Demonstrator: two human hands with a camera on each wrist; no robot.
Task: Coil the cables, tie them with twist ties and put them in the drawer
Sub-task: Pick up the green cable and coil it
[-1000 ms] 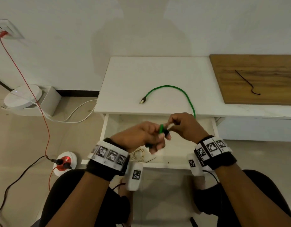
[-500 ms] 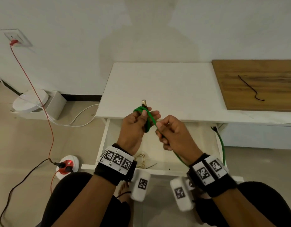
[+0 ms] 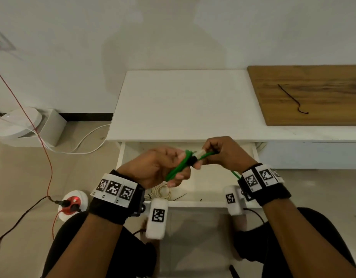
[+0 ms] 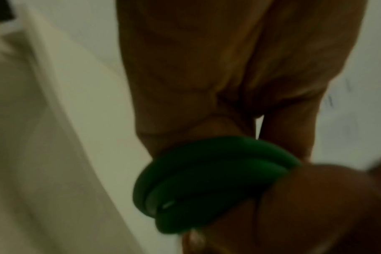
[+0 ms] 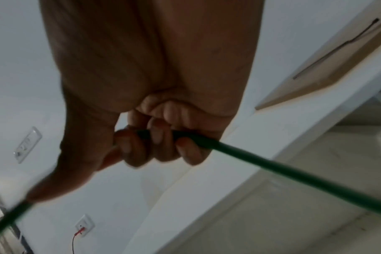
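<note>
Above the open drawer (image 3: 213,194), my left hand (image 3: 169,167) grips a coil of green cable (image 3: 178,169); the wound loops (image 4: 207,182) fill the left wrist view. My right hand (image 3: 219,153) pinches the free run of the same cable (image 3: 208,155) just right of the coil. In the right wrist view its curled fingers (image 5: 161,146) close round the green cable (image 5: 294,173), which trails down to the right. A cream coiled cable (image 3: 162,192) lies in the drawer under my left hand. A dark twist tie (image 3: 293,99) lies on the wooden board (image 3: 323,109).
The white table top (image 3: 183,105) stretches behind the drawer. On the floor at left are a white box with a round device (image 3: 19,121), a red cable (image 3: 37,133), a white cable (image 3: 87,141) and a round socket (image 3: 73,203). A thin dark tie (image 3: 179,197) lies in the drawer.
Both hands have dropped from the table edge to above the drawer. The coil in my left hand has grown. My right hand has slid along the cable toward its end.
</note>
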